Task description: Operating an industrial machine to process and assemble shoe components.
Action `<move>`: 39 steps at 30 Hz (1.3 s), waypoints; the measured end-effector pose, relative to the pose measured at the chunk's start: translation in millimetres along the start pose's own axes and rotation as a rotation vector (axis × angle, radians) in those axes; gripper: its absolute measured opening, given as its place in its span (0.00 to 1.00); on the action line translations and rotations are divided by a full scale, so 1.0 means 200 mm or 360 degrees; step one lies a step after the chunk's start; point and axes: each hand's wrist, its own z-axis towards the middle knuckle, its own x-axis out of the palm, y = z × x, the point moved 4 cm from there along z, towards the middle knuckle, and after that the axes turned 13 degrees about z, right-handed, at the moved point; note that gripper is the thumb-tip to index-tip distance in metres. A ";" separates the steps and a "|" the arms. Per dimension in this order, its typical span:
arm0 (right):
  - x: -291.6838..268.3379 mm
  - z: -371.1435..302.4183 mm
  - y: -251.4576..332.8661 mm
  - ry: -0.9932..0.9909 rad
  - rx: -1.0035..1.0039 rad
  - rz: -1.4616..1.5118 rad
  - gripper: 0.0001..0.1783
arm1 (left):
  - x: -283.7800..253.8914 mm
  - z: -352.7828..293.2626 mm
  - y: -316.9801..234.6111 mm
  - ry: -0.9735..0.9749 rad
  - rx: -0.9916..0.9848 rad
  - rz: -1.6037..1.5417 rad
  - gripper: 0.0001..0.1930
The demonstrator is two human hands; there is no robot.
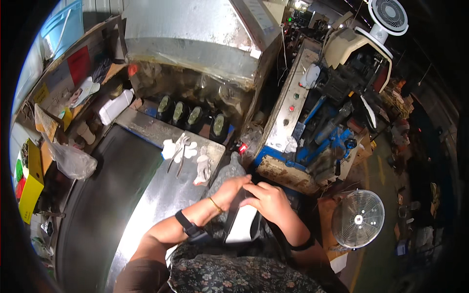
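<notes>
In front of my lap is a dark shoe upper with a long white insole-shaped piece (241, 225) showing along it. My left hand (231, 192) and my right hand (268, 199) meet at its far end, fingers curled and pinching its dark edge. The fingertips partly hide that edge. Beyond my left hand lies a crumpled clear plastic bag (231, 168). On the metal table to the left are metal pincers (181, 152) on a white glove (169, 149), and another glove (202, 168) lies nearer to my left hand.
Several dark shoes (219, 126) stand in a row below a metal hood (185, 29). A dark conveyor belt (88, 195) curves along the left. Ahead to the right is a machine with a button panel (291, 105). A round fan (359, 219) stands at the right.
</notes>
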 end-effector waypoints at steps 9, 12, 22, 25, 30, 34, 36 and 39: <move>0.39 -0.24 -0.35 -0.0636 0.0650 0.1693 0.20 | -0.07 -0.10 -0.01 -0.0422 0.1170 0.1533 0.28; 0.68 -0.51 -0.47 -0.0589 0.0997 0.1283 0.09 | -0.23 -0.02 0.04 -0.0463 0.0970 0.1531 0.27; 0.84 -0.44 -0.61 -0.0130 0.1686 0.1473 0.41 | -0.32 -0.05 0.16 -0.0156 0.0349 0.0599 0.22; 0.70 -0.31 -0.45 0.0429 0.1465 0.1063 0.38 | -0.38 -0.04 0.19 -0.0152 0.0359 0.0653 0.21; 0.61 -0.20 -0.31 -0.0121 0.0558 -0.0238 0.16 | -0.34 0.00 0.14 -0.0238 0.0465 0.0962 0.22; 0.61 -0.15 -0.36 0.0066 0.0502 -0.0163 0.26 | -0.36 0.01 0.11 -0.0236 0.0328 0.0912 0.21; 0.63 -0.32 -0.40 0.0082 0.0680 0.0396 0.30 | -0.35 -0.03 0.11 -0.0230 0.0365 0.1061 0.22; 0.73 -0.58 -0.47 0.0029 0.0572 0.1142 0.40 | -0.30 0.00 0.12 -0.0070 0.0344 0.1096 0.24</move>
